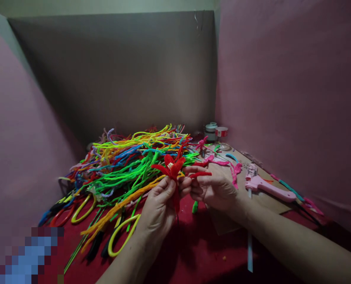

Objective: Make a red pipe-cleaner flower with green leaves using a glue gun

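Note:
Between the fingers of my left hand (162, 199) is a red pipe-cleaner flower (173, 169) with pale stamens at its centre. Its petals spread above my thumb, and one red part hangs below the grip. Close beside it, my right hand (209, 185) pinches a separate-looking red pipe-cleaner petal (200, 174), whose tip points right. Where that petal's inner end lies is hidden by the fingers. Behind both hands spreads a large heap of coloured pipe cleaners (128, 173), green, orange, yellow, blue and red.
A pink glue gun (268, 188) with a glue stick lies on a brown board (267, 205) at right. Pink pipe-cleaner pieces (236, 171) lie nearby. Yellow-handled tools (113, 240) sit at front left. A jar (211, 132) and red-labelled tape roll (222, 131) stand at the back.

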`<state>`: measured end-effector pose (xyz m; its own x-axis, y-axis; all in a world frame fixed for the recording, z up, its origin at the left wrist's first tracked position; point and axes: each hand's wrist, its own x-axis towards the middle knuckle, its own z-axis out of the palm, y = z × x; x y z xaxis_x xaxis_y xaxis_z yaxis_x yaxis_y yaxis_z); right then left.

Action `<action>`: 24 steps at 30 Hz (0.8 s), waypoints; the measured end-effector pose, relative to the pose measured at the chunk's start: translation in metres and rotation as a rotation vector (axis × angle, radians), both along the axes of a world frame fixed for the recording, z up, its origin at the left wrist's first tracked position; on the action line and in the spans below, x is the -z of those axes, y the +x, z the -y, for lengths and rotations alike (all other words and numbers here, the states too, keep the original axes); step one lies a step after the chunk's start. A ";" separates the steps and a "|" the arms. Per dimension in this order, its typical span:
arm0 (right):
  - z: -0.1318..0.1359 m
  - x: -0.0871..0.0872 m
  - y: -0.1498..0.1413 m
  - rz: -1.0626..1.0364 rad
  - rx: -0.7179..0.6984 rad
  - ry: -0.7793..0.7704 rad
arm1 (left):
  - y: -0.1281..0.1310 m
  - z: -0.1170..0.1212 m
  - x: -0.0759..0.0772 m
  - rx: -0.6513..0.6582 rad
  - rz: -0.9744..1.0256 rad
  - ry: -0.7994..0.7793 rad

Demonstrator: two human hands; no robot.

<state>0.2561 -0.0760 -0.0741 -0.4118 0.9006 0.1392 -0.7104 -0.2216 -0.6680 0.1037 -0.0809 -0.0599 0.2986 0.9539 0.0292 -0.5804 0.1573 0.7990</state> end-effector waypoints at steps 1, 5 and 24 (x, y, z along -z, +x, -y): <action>0.000 -0.002 0.000 0.010 0.050 0.011 | 0.000 0.000 0.000 -0.003 0.002 0.012; -0.001 -0.005 -0.001 0.149 0.302 0.042 | -0.001 0.000 0.002 0.030 -0.020 0.047; 0.003 -0.012 0.008 0.332 0.228 -0.061 | -0.001 0.002 -0.002 0.129 -0.139 -0.061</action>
<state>0.2643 -0.0789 -0.0622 -0.2146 0.9764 -0.0239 -0.4936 -0.1295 -0.8600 0.1029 -0.0833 -0.0577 0.4154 0.9063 -0.0776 -0.4369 0.2737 0.8569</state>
